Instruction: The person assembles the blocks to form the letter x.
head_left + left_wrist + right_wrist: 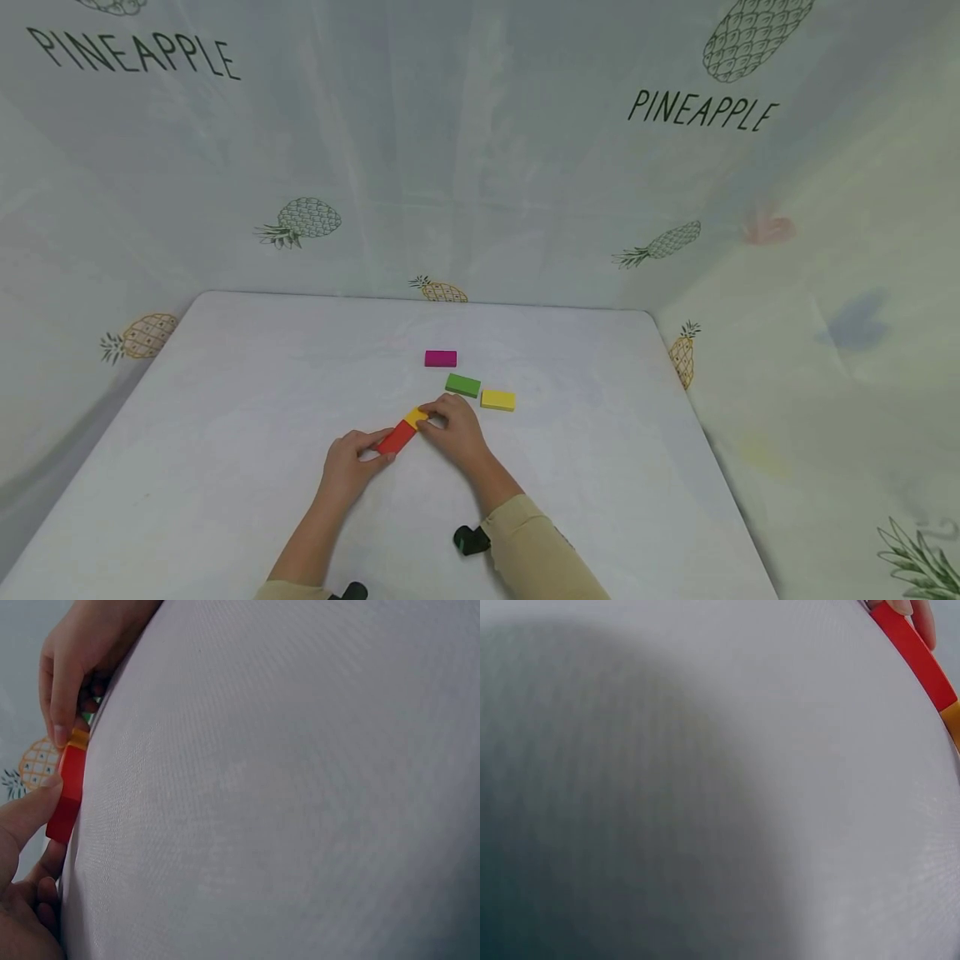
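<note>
My left hand (347, 468) pinches a red block (396, 437) between thumb and fingers, low over the white table. The red block's upper right end meets an orange-yellow block (414, 417), which my right hand (456, 431) pinches from the other side. In the left wrist view the red block (72, 776) and the orange-yellow block (78, 738) stand end to end, with a hand at each. The right wrist view has the red block (915, 656) and a bit of the orange-yellow block (952, 720) at its upper right edge.
Beyond my right hand lie a green block (462, 385) and a yellow block (498, 401), nearly corner to corner. Farther back is a magenta block (441, 358). The white table (600, 467) is bordered by pineapple-printed cloth (480, 167) behind and at the sides.
</note>
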The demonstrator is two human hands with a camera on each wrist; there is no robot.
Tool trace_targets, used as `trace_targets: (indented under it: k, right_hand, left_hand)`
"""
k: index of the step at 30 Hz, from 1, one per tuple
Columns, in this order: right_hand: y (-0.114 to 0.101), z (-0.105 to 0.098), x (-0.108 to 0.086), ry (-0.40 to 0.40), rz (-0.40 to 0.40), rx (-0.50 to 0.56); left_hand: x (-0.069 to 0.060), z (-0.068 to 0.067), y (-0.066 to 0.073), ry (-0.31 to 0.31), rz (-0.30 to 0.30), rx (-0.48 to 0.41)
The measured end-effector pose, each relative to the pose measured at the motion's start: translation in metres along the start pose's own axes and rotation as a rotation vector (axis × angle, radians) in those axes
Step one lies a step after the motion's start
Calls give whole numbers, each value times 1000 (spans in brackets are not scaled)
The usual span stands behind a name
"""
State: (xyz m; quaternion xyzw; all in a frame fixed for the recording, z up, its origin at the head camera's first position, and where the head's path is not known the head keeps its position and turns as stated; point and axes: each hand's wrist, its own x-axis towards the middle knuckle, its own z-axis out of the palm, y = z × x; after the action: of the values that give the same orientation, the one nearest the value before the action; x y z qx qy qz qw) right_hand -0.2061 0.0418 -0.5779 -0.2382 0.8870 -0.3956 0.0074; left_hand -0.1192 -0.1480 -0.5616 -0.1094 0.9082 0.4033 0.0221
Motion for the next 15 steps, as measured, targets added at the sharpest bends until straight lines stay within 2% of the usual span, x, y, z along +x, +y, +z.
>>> trace_targets:
  k: [15]
  right_hand:
    - [1, 1, 1, 4, -9, -1]
  left_hand:
    - [1, -1, 0, -1, 8, -7]
